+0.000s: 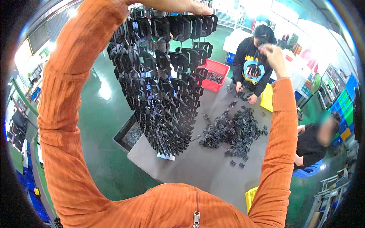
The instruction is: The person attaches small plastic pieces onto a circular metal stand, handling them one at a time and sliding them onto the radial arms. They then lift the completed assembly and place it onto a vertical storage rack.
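Note:
A tall hanging rack carries many rows of small black plastic clip-like parts [167, 79], narrowing toward its lower end. My left hand [171, 6] reaches across the rack's top row with its fingers stretched out, the fingertips against the parts at the right end; the top edge of the picture cuts off some of it. To the right, my right hand [274, 57] is raised, apart from the rack, with thumb and fingers pinched together. Something dark shows at its fingertips, but against the dark clothing behind I cannot make out what it is.
Loose black parts [232, 131] lie heaped on the grey table [182, 167]. A red basket [215, 75] and yellow crates [267, 97] stand around it. Across the table a person [247, 57] handles parts; another person [313, 148] sits at the right. A dark tray [131, 133] is at the left.

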{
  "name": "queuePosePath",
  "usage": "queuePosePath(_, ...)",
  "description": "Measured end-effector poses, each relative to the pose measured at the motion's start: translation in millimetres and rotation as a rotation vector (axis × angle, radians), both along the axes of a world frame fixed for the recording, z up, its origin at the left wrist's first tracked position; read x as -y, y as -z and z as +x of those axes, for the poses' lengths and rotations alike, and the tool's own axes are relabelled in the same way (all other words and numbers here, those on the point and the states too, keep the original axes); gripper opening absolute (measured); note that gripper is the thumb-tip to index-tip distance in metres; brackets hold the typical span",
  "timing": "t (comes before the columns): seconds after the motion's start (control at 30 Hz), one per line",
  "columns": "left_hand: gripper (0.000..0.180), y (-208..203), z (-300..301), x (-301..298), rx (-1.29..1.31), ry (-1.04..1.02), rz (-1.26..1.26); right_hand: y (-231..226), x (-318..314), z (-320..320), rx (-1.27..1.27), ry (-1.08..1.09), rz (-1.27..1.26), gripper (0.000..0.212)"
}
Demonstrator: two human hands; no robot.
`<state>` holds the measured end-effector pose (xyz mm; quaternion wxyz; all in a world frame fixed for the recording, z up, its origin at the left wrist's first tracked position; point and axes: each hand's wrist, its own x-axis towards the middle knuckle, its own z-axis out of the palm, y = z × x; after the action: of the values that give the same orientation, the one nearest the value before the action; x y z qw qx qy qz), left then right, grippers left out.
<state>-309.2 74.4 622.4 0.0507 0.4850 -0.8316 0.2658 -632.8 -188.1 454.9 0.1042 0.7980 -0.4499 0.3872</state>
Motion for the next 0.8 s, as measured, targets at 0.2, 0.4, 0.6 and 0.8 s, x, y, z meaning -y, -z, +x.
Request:
queuePosePath(0.2,0.073,-9.1,16.9,28.0,0.133,0.078,0.055,-26.3,-72.8,62.4,0.300,-0.343,0.270,0.039)
queuePosePath(0.4,0.058,-5.4,27.8,18.0,0.117,0.177,0.038,-77.6,-145.7,146.1,0.501,-0.869,0.438,0.039)
queuePosePath(0.6,0.049,2.0,26.8,17.9,0.089,0.282,0.004,-83.4,-153.5,155.4,0.462,-0.818,0.477,0.031)
queuePosePath(0.8,0.047,2.1,15.7,14.5,0.065,0.170,0.045,-74.8,-139.5,158.9,0.571,-0.716,0.387,0.022)
